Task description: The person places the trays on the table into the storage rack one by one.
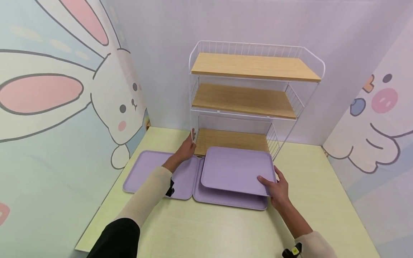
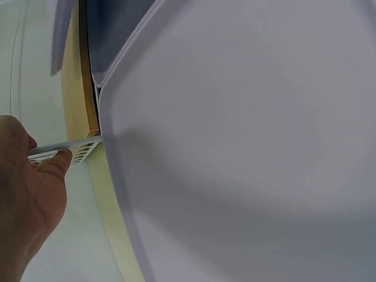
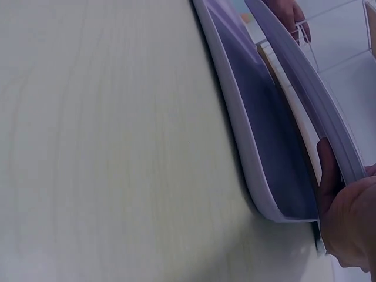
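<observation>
My left hand (image 1: pixel 186 147) grips the lower left of the white wire frame of a three-tier shelf rack (image 1: pixel 245 99). In the left wrist view, the thumb and fingers pinch the white wire side (image 2: pixel 67 145). My right hand (image 1: pixel 279 188) holds a lilac tray (image 1: pixel 238 168) by its right edge, thumb on top and fingers beneath. This tray is tilted in front of the bottom shelf, raised over a second lilac tray (image 1: pixel 230 201) lying on the table. Under my left forearm lies another lilac tray (image 1: pixel 145 172), side by side with the second one.
The rack's wooden boards, top (image 1: pixel 255 66) and bottom (image 1: pixel 232 138), bear nothing that I see. Pale wood table (image 1: pixel 200 233) extends in front and to the right. Cartoon-printed walls (image 1: pixel 58 150) stand on both sides, a plain one behind.
</observation>
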Demonstrator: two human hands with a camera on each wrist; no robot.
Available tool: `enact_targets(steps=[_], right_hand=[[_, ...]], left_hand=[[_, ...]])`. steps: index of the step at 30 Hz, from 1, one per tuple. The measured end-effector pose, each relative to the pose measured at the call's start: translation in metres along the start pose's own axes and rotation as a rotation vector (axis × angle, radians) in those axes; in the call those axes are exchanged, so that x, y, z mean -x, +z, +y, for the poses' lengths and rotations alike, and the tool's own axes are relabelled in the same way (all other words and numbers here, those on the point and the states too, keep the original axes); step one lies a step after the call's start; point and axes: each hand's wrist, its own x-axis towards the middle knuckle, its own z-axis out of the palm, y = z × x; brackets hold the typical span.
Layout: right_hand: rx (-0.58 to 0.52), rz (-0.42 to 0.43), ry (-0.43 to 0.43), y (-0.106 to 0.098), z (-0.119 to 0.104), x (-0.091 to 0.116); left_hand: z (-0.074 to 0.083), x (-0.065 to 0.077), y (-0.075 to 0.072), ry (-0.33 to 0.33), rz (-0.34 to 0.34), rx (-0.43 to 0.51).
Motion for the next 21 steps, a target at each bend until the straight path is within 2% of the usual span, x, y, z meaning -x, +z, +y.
enact_targets(steps=[1, 3, 6, 10, 13, 18, 21], right_hand=[[0.001, 0.005, -0.005, 0.003, 0.0, -0.003], [0.009, 0.014, -0.016, 0.01, -0.002, -0.01], [0.055, 0.038, -0.029, 0.02, -0.006, -0.019], [0.1, 0.069, -0.053, 0.032, -0.014, -0.031], [0.135, 0.08, -0.076, 0.04, -0.021, -0.042], [0.247, 0.096, -0.11, 0.05, -0.028, -0.072], [0.334, 0.104, -0.153, 0.052, -0.016, -0.109]], left_hand=[[0.001, -0.001, 0.0, -0.017, -0.008, 0.007], [-0.011, -0.003, 0.004, -0.015, -0.003, -0.021], [-0.017, -0.004, 0.006, -0.013, 0.008, -0.041], [0.015, 0.005, -0.001, -0.021, 0.002, -0.011], [0.046, 0.011, -0.007, -0.061, -0.015, 0.004], [0.059, 0.012, -0.007, -0.107, -0.02, -0.042], [0.056, 0.012, -0.008, -0.098, -0.02, -0.019]])
